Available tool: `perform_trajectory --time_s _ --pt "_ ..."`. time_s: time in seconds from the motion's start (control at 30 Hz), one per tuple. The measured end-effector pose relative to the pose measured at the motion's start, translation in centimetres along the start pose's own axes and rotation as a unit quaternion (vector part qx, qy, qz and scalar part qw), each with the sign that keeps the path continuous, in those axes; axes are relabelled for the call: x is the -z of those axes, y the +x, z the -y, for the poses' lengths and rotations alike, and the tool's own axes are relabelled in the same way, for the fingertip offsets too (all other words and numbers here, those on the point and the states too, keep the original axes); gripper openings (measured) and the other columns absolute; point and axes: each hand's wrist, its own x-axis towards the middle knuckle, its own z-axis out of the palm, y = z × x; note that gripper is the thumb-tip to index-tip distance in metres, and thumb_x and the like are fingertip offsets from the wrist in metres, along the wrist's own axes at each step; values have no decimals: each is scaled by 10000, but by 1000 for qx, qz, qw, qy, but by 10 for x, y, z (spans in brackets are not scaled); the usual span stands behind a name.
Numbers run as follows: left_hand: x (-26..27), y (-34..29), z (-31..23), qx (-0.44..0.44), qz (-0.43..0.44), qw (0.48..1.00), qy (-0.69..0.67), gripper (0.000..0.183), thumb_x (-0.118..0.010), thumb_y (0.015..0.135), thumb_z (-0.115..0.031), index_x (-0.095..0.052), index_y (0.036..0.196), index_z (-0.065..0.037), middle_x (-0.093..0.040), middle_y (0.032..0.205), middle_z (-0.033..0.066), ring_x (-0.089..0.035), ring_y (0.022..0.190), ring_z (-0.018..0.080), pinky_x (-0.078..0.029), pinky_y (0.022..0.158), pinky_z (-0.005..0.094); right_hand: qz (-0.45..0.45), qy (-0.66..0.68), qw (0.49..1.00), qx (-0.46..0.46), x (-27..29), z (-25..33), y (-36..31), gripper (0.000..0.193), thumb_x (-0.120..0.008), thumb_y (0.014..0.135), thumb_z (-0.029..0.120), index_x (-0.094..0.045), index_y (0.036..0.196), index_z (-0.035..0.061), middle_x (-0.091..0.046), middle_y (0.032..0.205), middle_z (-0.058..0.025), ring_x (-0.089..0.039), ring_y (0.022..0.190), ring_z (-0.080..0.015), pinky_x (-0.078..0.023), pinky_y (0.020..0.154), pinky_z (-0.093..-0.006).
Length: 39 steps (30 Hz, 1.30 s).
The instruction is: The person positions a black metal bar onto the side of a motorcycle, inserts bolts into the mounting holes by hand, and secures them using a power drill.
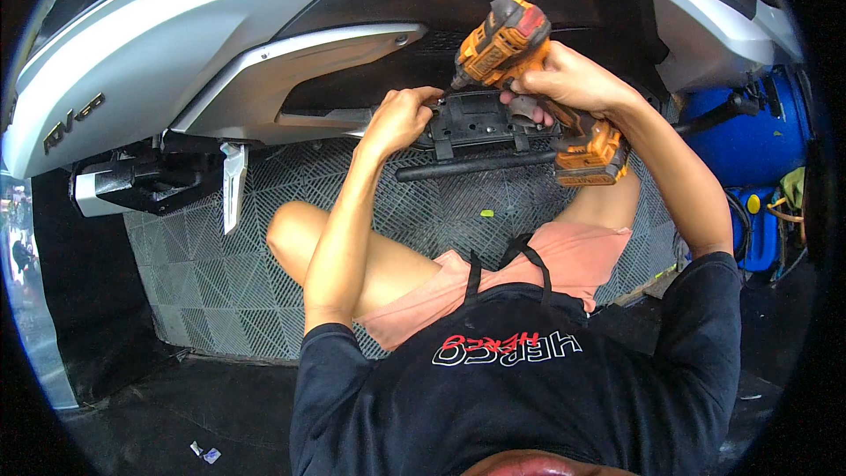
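Observation:
An orange and black cordless drill (507,44) is in my right hand (577,79), fingers wrapped round its grip. Its nose points down and left, toward the black slotted plate (480,119) low on the scooter's side. The battery (592,159) hangs at the near end of the grip. Right by the drill's tip is my left hand (405,119), its fingers closed and pressed together at the plate's left end. Whatever they pinch is too small to make out. A grey rounded piece (527,108) shows beside my right fingertips. In front of the plate runs a black bar (476,165).
The scooter's silver body panel (159,44) spans the far left, with a silver stand (233,189) below. A blue barrel (749,128) and a blue jug (758,229) stand at the right. Grey grid tiles (238,273) cover the floor; a small yellow-green scrap (486,213) lies there.

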Motion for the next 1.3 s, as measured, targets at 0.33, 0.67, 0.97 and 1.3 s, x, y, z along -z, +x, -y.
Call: perform_trajectory --time_s 0.33,0.67,0.97,1.3 --pt "-19 9 18 31 34 999 -5 397 -528 826 -11 -654 1200 38 -697 1101 247 -704 983 348 -535 908 398 3 -88 996 -33 -14 -2 13 261 -592 870 183 -632 917 -70 -641 683 -85 -628 531 -122 -525 466 -276" --pt "-24 1 23 -40 -61 993 91 309 -614 735 12 -709 1029 38 -693 1042 225 -668 997 384 -528 909 443 41 -140 989 13 -11 -7 36 249 -587 859 228 -630 888 -15 -622 635 -52 -610 526 -123 -501 477 -303" --pt "-44 -14 23 -29 -59 994 84 374 -638 769 -50 -687 1140 -33 -684 1064 159 -642 1046 354 -532 895 475 36 -56 996 -65 -21 3 25 301 -533 836 17 -641 1114 -27 -697 825 -82 -624 557 -116 -532 494 -276" --pt "-43 -21 12 -38 -109 987 115 235 -638 783 -122 -630 1006 -48 -635 948 121 -645 956 334 -543 765 466 42 -71 990 -111 -24 13 30 285 -589 835 55 -651 1099 -31 -714 818 -88 -634 528 -143 -535 476 -308"
